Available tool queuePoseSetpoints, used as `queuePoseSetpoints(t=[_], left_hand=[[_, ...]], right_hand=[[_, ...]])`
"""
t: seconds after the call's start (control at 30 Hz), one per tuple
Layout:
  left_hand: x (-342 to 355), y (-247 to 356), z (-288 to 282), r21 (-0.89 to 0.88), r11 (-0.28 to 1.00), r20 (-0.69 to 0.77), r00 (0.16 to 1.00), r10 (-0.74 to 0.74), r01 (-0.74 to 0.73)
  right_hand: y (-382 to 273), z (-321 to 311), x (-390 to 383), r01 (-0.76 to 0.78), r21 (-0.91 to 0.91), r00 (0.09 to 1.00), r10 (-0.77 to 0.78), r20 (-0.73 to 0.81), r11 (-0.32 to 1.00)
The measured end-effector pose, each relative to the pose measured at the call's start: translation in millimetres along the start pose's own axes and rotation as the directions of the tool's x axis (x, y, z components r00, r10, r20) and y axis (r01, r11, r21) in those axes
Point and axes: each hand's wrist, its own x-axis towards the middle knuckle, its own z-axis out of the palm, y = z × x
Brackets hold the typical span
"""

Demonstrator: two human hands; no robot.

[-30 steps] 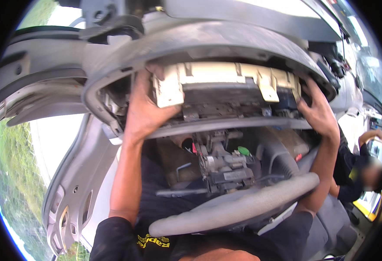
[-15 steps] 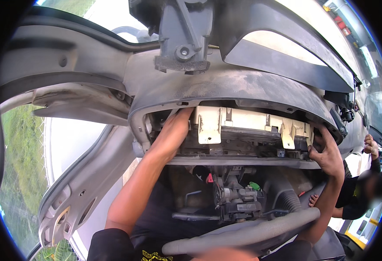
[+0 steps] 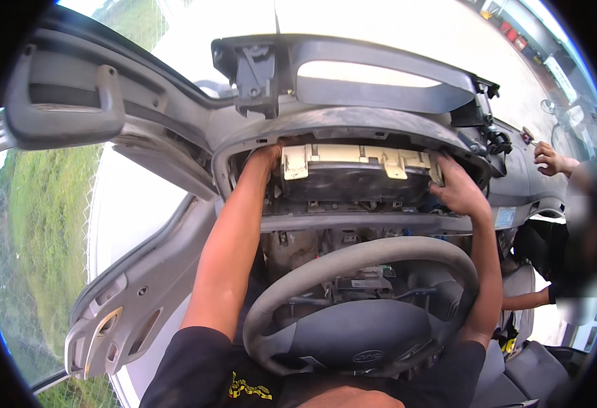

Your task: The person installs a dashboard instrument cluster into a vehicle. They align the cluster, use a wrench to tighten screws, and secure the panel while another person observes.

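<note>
So, the instrument cluster (image 3: 346, 154) is sitting inside the dashboard opening (image 3: 353, 223), roughly mid-way between its left and right edges, straight ahead of the steering wheel (image 3: 363, 253). The cream top of the housing is showing, with 2 tabs hanging over the dark front.

The left hand (image 3: 269, 157) is tucked in at the left end, close to the opening's upper left corner. Most of its fingers are hidden there, so whether anything's being pinched can't be told. At the right end, the right hand (image 3: 460, 188) is clearer: that end looks to be gripped, thumb low and the other fingers bent around higher up.

For this bit, even pressure from both ends is the way to go imo. If 1 side gets ahead, the housing could be cocked and jammed against the opening's edges. The load is better taken on the solid ends than on the 2 tabs, which look thin enough to be snapped. Wiring may be attached at the back (can't be seen from here), so no hard yanking should be done. Knuckles should be watched too, as not much room is left by the upper edge. The steering wheel's rim is best not leaned on.
</note>
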Motion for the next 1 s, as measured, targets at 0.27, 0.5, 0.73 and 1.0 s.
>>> queuePoseSetpoints(t=[0.27, 0.5, 0.73, 1.0], left_hand=[[6.7, 8.2, 5.9, 0.017, 1.0, 0.033, 0.999, 0.026, -0.027], [2.2, 0.2, 5.2, 0.011, 1.0, 0.036, 0.999, 0.021, -0.021], [8.5, 3.8, 11.4, 0.024, 0.996, 0.065, 0.994, 0.087, -0.089], [13.1, 4.8, -41.8, -0.049, 0.979, 0.105, 0.973, 0.204, -0.2]], right_hand=[[2.2, 0.4, -5.1, 0.031, 0.039, 0.999, -0.03, -0.032, 0.999], [3.9, 12.3, 3.6, 0.063, 0.018, 0.998, -0.063, -0.011, 0.998], [5.2, 3.5, -4.7, 0.069, 0.008, 0.997, -0.068, -0.024, 0.998], [-19.5, -44.4, -168.9, -0.022, 0.214, 0.99, 0.051, -0.134, 0.977]])
